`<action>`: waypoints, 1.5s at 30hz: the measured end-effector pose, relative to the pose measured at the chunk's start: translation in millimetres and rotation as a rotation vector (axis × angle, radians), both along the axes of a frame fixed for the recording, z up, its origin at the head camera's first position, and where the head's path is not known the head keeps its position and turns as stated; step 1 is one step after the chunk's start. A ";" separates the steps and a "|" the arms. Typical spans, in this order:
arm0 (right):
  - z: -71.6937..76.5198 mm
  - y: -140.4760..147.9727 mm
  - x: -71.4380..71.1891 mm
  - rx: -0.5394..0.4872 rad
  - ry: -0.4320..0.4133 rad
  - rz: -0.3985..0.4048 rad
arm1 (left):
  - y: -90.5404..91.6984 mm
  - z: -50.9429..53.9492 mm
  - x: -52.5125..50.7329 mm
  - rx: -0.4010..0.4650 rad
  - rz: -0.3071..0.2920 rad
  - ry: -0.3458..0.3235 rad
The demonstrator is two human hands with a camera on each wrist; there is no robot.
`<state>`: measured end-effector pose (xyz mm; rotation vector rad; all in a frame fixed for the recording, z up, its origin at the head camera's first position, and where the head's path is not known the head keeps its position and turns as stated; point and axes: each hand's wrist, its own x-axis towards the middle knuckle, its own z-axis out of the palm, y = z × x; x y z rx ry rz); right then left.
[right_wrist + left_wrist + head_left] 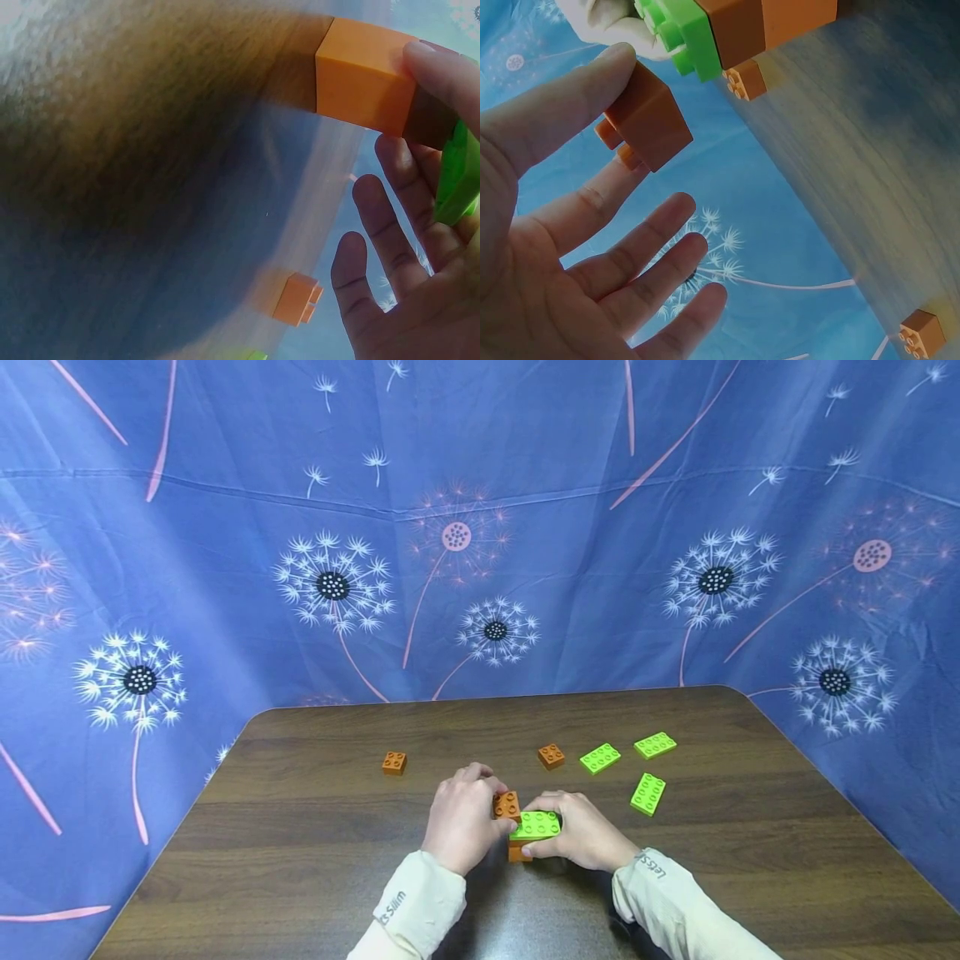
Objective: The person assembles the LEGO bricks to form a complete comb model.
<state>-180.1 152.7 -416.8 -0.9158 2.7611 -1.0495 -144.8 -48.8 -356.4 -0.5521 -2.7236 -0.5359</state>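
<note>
In the head view my left hand (461, 817) pinches an orange toy brick (507, 805) between thumb and index finger. The left wrist view shows that brick (651, 116) off the table, its other three fingers extended. My right hand (585, 833) grips a small stack, with the thumb on its near side. A lime green flat brick (538, 823) tops this stack, jutting to the right over the orange bricks (519, 853) below. In the right wrist view the thumb presses an orange brick (367, 75). The held brick is just left of the stack; contact between them cannot be told.
A brown wooden table (300, 827) carries the work. One loose orange brick (394, 763) lies back left, another orange brick (551, 756) behind the hands. Three green flat bricks, including one green brick (648, 794) nearest me, lie at right. A blue patterned cloth (480, 468) hangs behind.
</note>
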 end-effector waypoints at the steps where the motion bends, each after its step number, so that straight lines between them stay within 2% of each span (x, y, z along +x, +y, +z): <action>1: 0.0 0.1 0.3 0.003 0.004 -0.001 | 0.9 -0.5 0.1 -0.002 0.003 -0.002; 12: -0.5 0.1 1.2 0.007 -0.026 -0.043 | 8.4 -4.2 1.7 -0.029 0.004 -0.014; 19: -1.6 -0.1 0.5 -0.006 -0.031 -0.040 | 10.9 -4.6 2.1 -0.040 0.002 0.003; 30: -1.8 -1.0 2.0 -0.029 -0.028 -0.051 | 13.6 -6.1 2.7 -0.054 0.011 -0.010; 45: -3.6 -0.9 1.4 -0.039 -0.021 -0.050 | 14.6 -7.3 1.0 -0.054 -0.006 -0.061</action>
